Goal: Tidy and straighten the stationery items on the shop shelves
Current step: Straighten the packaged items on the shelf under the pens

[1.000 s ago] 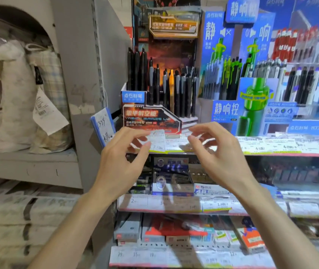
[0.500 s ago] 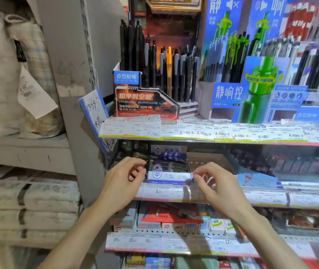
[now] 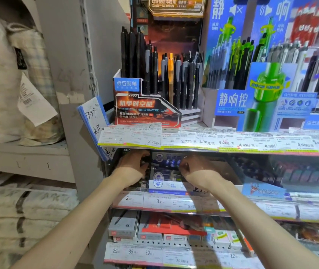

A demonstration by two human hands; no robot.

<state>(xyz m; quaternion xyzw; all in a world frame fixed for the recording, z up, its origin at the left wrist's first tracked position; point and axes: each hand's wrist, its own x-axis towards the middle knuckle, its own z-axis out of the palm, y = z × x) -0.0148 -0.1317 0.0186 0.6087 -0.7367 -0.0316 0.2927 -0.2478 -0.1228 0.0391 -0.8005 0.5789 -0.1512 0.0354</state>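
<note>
A blue and white pen box [image 3: 162,184] stands at the left end of the second shelf, behind its price rail [image 3: 154,200]. My left hand [image 3: 132,166] reaches in under the upper shelf, fingers curled at the box's left side. On the box's upper right edge, my right hand [image 3: 195,169] has its fingers curled over the pens inside. The fingertips of both hands are partly lost in the shelf's shadow.
On the top shelf stand a black pen display [image 3: 147,109] and a blue and green pen display [image 3: 252,105]. A handwritten blue sign [image 3: 94,117] hangs off the shelf's left end. Flat stationery boxes [image 3: 154,230] fill the shelf below. Bagged bedding [image 3: 3,84] lies beyond the grey upright [image 3: 73,74].
Both hands dropped from the top shelf's price strip to the second shelf, then reached deeper in and closed on the pen box. The view moved closer.
</note>
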